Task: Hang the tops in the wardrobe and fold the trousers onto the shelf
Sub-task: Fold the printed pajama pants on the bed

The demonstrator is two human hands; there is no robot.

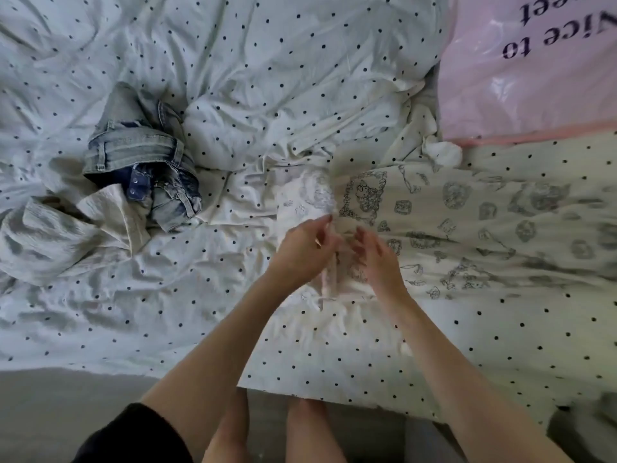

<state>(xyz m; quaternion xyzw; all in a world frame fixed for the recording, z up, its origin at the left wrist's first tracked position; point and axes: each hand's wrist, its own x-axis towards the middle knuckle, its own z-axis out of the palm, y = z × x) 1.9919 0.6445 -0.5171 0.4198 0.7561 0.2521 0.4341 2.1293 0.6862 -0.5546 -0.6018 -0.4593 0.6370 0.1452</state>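
Printed trousers (450,228) lie stretched along the bed's (334,355) right side. Left hand (300,250) pinches their near end; right hand (379,259) hovers with fingers spread. Loose, rumpled cloth could bunch, leaving the fold crooked.

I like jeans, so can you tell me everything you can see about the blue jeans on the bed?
The jeans are pale, washed-out blue denim with darker blue inside. They lie crumpled in a heap, not folded, on the spotted bed sheet toward the left. The waistband with its belt loops curls open toward us, and snap buttons show on the dark inner flap. A cream ribbed garment lies bunched against their lower edge and overlaps it. Neither hand touches them.
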